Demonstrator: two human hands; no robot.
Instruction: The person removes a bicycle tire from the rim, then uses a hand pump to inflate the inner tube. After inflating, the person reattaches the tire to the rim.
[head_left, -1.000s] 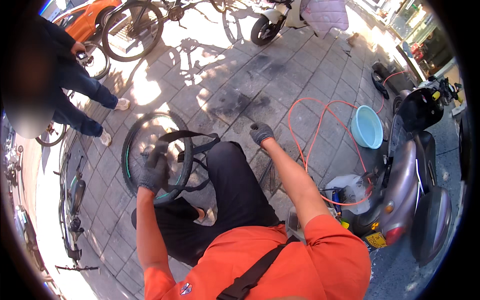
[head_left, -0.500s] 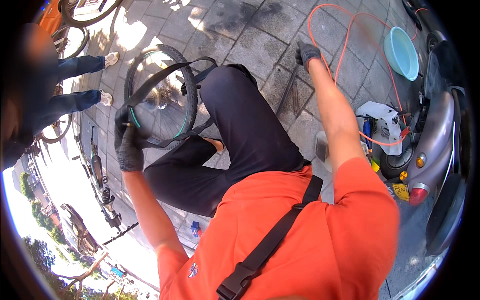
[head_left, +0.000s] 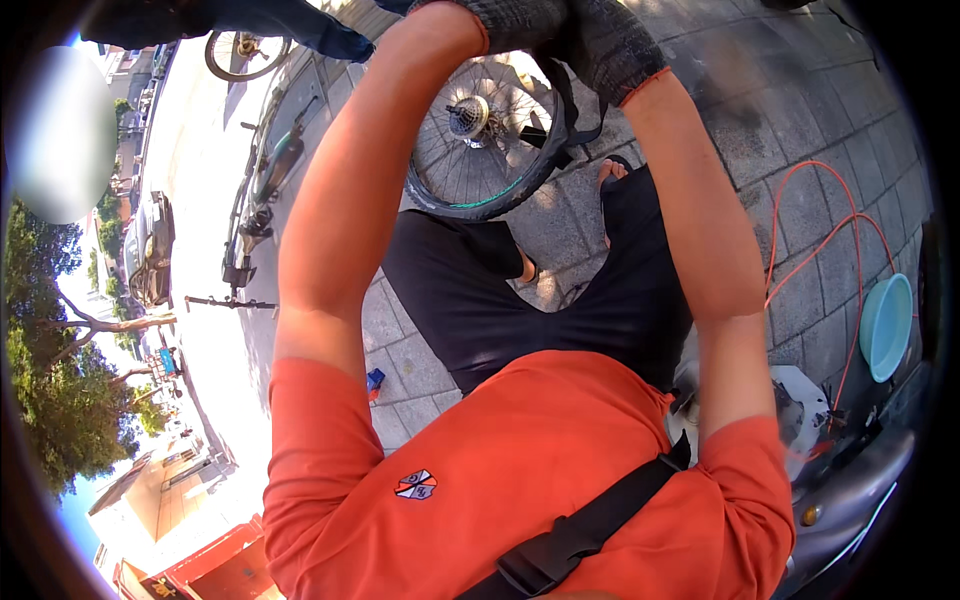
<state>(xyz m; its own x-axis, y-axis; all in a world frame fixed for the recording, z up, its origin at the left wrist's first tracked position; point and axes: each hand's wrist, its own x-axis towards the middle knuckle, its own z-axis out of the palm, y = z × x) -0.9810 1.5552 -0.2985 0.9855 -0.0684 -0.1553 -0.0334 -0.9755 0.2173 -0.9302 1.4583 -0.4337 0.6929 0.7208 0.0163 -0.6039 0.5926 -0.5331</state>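
Note:
My left hand (head_left: 515, 22) and my right hand (head_left: 612, 55), both in dark knitted gloves, meet at the top edge of the view. Both are closed on a black inner tube (head_left: 572, 105), a loop of which hangs below them; the fingertips are partly hidden. Under my hands a bicycle wheel (head_left: 430, 165) lies on the paving beyond my knees. Its tyre carries a green line, and a sprocket cluster (head_left: 468, 117) faces up at the hub.
A light blue basin (head_left: 886, 328) stands at the right, beside an orange hose (head_left: 858, 216). A grey scooter (head_left: 850, 490) is at the lower right. A bicycle (head_left: 262, 195) lies or stands at left. A small blue object (head_left: 375, 380) sits near my left elbow. Another person's jeans (head_left: 300, 25) show at the top.
My right hand has come from the paving at right to my left hand. Both are now raised together with the inner tube, and the view has swung round.

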